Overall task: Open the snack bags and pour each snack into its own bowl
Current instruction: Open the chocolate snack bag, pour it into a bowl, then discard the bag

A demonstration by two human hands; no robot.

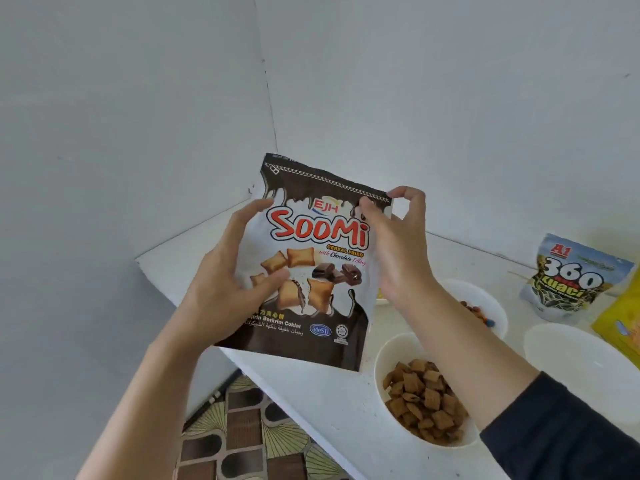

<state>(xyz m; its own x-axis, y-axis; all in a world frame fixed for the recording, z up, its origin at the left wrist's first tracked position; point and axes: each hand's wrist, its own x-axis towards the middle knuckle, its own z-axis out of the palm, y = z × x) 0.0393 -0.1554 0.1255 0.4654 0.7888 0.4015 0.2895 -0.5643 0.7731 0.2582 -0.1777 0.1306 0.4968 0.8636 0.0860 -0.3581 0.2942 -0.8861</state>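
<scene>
"Soomi" on brown bag, "360" on pouch

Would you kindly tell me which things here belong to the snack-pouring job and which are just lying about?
Belongs to the job: Soomi bag, held by the left hand and right hand; bowl of cereal pillows; bowl of coloured snacks behind the right arm; white bowl at right; 360 Kuaci bag; yellow bag.
Just there: white table; patterned floor.

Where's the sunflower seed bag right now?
The seed bag stands at far right of the head view, on the table, behind the empty bowl, beside the yellow bag.
</scene>
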